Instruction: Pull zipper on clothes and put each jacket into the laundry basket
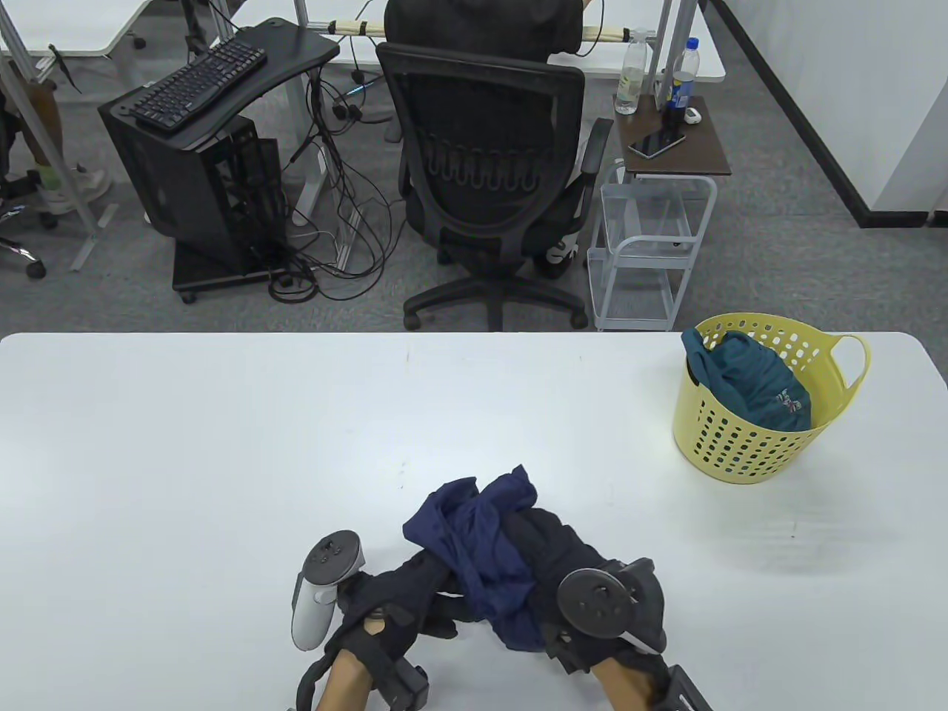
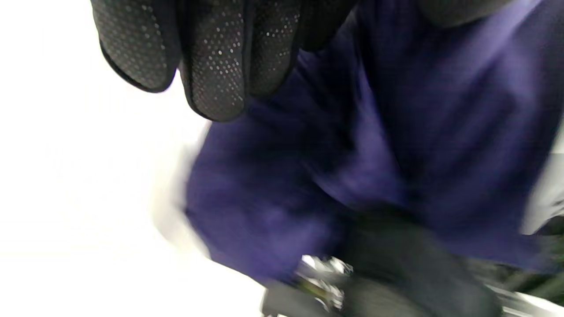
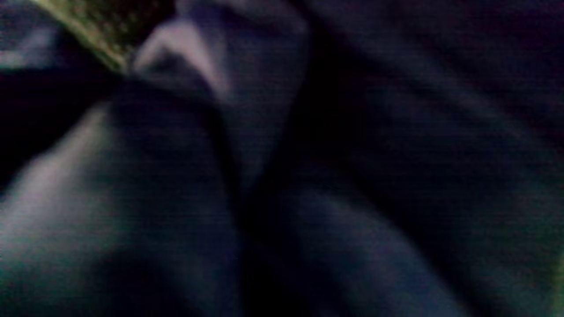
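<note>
Now both hands, left hand and right hand, have fingers curled into the bunched navy jacket on the white table.

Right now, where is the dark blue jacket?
In the table view the dark blue jacket lies bunched at the table's near edge, between both hands, well left of the yellow basket.

Jacket between both hands at table's near edge; laundry basket far right.
</note>
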`<state>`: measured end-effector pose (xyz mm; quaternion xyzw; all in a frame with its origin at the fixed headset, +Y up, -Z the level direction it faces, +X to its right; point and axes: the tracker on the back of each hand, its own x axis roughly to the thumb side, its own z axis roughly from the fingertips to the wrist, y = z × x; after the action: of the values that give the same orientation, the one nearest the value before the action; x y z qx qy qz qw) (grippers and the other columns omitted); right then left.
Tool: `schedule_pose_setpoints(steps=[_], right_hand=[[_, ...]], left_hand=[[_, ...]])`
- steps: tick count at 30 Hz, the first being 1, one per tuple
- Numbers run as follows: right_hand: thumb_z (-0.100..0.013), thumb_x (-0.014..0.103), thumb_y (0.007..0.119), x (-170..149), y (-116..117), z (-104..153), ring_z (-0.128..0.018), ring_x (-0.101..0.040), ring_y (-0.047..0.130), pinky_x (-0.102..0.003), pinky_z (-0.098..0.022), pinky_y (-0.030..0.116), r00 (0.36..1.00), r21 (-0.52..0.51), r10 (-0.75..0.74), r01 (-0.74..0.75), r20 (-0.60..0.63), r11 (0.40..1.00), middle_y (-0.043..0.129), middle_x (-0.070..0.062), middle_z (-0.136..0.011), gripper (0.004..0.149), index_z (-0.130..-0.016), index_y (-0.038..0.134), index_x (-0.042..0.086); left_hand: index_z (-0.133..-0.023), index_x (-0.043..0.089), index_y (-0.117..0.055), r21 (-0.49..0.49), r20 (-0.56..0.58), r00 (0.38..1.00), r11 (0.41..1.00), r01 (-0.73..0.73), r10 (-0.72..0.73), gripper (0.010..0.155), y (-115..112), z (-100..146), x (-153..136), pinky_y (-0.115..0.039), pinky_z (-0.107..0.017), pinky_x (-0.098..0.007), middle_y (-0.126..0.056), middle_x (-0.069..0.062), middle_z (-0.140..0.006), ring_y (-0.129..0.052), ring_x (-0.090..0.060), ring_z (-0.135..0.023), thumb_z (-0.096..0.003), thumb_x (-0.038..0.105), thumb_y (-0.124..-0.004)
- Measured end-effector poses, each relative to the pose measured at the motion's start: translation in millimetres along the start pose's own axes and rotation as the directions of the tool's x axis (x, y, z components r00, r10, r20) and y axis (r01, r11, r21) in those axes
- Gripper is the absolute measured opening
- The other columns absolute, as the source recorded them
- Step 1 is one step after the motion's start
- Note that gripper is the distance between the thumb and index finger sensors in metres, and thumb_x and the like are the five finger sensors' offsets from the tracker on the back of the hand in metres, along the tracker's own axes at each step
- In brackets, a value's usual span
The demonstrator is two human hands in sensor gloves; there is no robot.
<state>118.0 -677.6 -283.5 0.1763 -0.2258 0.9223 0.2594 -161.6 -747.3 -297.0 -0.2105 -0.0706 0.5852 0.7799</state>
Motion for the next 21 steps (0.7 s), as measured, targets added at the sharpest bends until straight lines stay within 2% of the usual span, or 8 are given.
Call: schedule_pose_setpoints(steps=[3,6,10,13,16,18,20,21], right_hand=[[-0.047,0.023,0.094,-7.4,-34.5,-11.6,-0.067,-0.039,0.096,-0.040,-0.045,0.090,0.997,-0.136,0.056,-0.061,-0.044,0.989,0.072,0.002,-0.103,0.070,-0.101,0.054,0.042],[-0.049,0.023,0.092,-23.1,-81.9,-32.1,-0.072,-0.040,0.092,-0.041,-0.048,0.087,0.983,-0.284,0.145,-0.172,-0.115,0.943,0.066,0.001,-0.106,0.074,-0.103,0.047,0.044],[-0.050,0.025,0.091,-54.7,-141.8,-66.9,-0.077,-0.038,0.090,-0.041,-0.050,0.085,0.908,-0.351,0.333,-0.408,-0.255,0.843,0.062,0.003,-0.109,0.077,-0.104,0.041,0.046],[-0.050,0.024,0.091,-89.0,-170.7,-96.9,-0.082,-0.039,0.086,-0.042,-0.053,0.083,0.823,-0.307,0.429,-0.546,-0.373,0.779,0.059,0.004,-0.111,0.077,-0.104,0.041,0.048],[-0.053,0.023,0.089,-128.5,-176.0,-121.8,-0.090,-0.038,0.079,-0.043,-0.059,0.079,0.734,-0.210,0.478,-0.626,-0.482,0.751,0.053,0.007,-0.113,0.078,-0.103,0.037,0.052],[-0.053,0.029,0.089,-161.9,-161.3,-132.8,-0.101,-0.038,0.063,-0.047,-0.069,0.068,0.660,-0.060,0.514,-0.644,-0.548,0.763,0.039,0.009,-0.117,0.082,-0.103,0.029,0.053],[-0.045,0.054,0.086,-202.7,-132.5,-136.1,-0.111,-0.041,0.030,-0.062,-0.078,0.042,0.616,0.201,0.558,-0.552,-0.556,0.809,0.025,0.010,-0.122,0.083,-0.108,0.033,0.048],[-0.047,0.064,0.074,-222.8,-117.6,-133.7,-0.112,-0.038,0.018,-0.064,-0.078,0.032,0.607,0.388,0.593,-0.448,-0.529,0.805,0.020,0.014,-0.123,0.076,-0.110,0.039,0.044]], left_hand=[[-0.104,0.024,-0.057,0.197,-0.026,0.977,0.957,0.214,-0.213,0.072,16.4,6.7,4.2,-0.074,-0.057,-0.057,-0.079,-0.008,-0.104,-0.091,-0.039,-0.083,-0.0452,0.065,-0.063],[-0.104,0.027,-0.058,0.398,-0.117,0.917,0.828,0.395,-0.381,0.071,31.7,16.4,7.7,-0.074,-0.058,-0.057,-0.079,-0.004,-0.105,-0.090,-0.037,-0.085,-0.0442,0.065,-0.064],[-0.103,0.030,-0.058,0.484,-0.221,0.836,0.687,0.542,-0.503,0.070,44.5,22.4,8.1,-0.074,-0.059,-0.056,-0.080,0.000,-0.105,-0.091,-0.035,-0.086,-0.0437,0.066,-0.063],[-0.103,0.030,-0.058,0.480,-0.248,0.832,0.684,0.550,-0.496,0.070,46.7,20.1,3.7,-0.074,-0.059,-0.057,-0.080,-0.001,-0.105,-0.091,-0.035,-0.085,-0.0435,0.066,-0.063],[-0.104,0.030,-0.058,0.448,-0.255,0.836,0.707,0.547,-0.485,0.070,45.6,15.3,0.4,-0.073,-0.059,-0.057,-0.080,-0.001,-0.105,-0.091,-0.036,-0.085,-0.0435,0.065,-0.064],[-0.104,0.030,-0.058,0.437,-0.268,0.829,0.705,0.559,-0.491,0.070,45.1,13.0,-1.2,-0.073,-0.059,-0.057,-0.080,-0.001,-0.105,-0.091,-0.036,-0.085,-0.0433,0.065,-0.064],[-0.104,0.030,-0.058,0.427,-0.278,0.821,0.701,0.571,-0.500,0.070,45.4,12.1,-3.2,-0.074,-0.059,-0.057,-0.080,-0.002,-0.105,-0.091,-0.037,-0.085,-0.0433,0.065,-0.064],[-0.103,0.030,-0.059,0.426,-0.279,0.821,0.702,0.571,-0.499,0.070,45.8,12.1,-3.9,-0.074,-0.059,-0.057,-0.080,-0.002,-0.105,-0.091,-0.037,-0.084,-0.0431,0.065,-0.064]])
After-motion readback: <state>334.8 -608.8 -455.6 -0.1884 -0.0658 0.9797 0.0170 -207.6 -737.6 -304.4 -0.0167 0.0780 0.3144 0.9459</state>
